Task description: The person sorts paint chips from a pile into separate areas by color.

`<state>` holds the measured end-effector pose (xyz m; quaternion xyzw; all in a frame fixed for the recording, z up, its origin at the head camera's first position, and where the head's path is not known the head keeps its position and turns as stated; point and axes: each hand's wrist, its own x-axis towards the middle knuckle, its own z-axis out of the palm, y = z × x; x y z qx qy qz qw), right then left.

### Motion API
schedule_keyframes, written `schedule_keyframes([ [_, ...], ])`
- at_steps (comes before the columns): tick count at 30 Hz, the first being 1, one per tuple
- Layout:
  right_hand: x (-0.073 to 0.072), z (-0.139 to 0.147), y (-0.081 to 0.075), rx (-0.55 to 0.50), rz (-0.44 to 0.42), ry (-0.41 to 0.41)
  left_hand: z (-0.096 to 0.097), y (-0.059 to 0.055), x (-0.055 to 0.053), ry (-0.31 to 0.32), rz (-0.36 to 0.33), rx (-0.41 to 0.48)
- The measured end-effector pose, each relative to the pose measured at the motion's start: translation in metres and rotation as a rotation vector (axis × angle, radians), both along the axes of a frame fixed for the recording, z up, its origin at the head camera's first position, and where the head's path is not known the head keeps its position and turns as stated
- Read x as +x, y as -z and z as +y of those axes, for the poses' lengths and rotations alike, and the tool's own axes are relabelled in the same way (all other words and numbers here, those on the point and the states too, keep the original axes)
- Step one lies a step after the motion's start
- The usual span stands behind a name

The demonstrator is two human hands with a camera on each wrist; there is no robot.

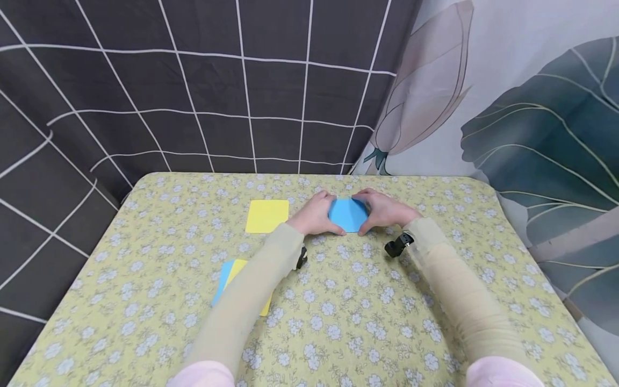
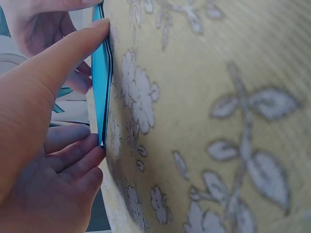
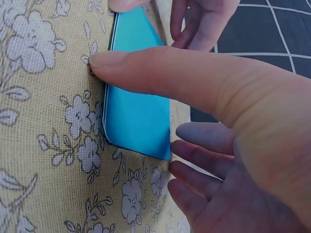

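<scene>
A blue square card [image 1: 348,216] lies on the flowered cloth near the far side of the table, with layered edges showing in the left wrist view. My left hand [image 1: 316,215] holds its left side, thumb along the near edge and fingers round toward the far edge. On the opposite side my right hand [image 1: 384,210] holds it the same way. The right wrist view shows the right thumb [image 3: 146,73] reaching across the blue face to the near edge, with the other fingers by the far edge.
Left of the hands lies a yellow square card [image 1: 267,216]. Nearer, another yellow card [image 1: 237,267] overlaps a blue one [image 1: 222,279], both partly hidden under the left forearm. A dark gridded curtain [image 1: 203,86] hangs behind the table; a leaf-patterned one [image 1: 541,123] hangs at the right.
</scene>
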<state>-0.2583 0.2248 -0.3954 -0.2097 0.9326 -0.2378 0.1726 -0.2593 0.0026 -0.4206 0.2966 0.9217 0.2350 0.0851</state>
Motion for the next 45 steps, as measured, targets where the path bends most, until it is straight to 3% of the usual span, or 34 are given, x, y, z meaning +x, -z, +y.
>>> schedule_keyframes([
  [7, 0.002, 0.003, 0.002, -0.003, 0.015, 0.005, -0.002, 0.001, 0.002, 0.009, 0.016, 0.0],
  [10, 0.005, 0.002, -0.005, -0.042, 0.061, 0.025, -0.006, -0.009, 0.003, 0.007, 0.027, 0.024],
  [13, 0.01, -0.002, -0.018, -0.065, 0.143, 0.045, -0.015, -0.027, 0.006, 0.001, 0.047, 0.063],
  [17, 0.019, -0.012, -0.036, -0.052, 0.23, 0.053, -0.034, -0.049, 0.017, -0.008, 0.073, 0.096],
  [23, 0.041, -0.034, -0.049, -0.05, 0.285, 0.031, -0.072, -0.064, 0.047, -0.018, 0.101, 0.131],
  [27, 0.056, -0.054, -0.051, -0.075, 0.288, 0.004, -0.101, -0.059, 0.066, -0.034, 0.078, 0.123],
  [37, 0.09, -0.096, -0.034, -0.077, 0.271, -0.108, -0.164, -0.027, 0.117, -0.087, -0.036, 0.103],
  [45, 0.113, -0.123, -0.018, -0.058, 0.244, -0.198, -0.197, -0.019, 0.147, -0.089, -0.058, 0.075],
])
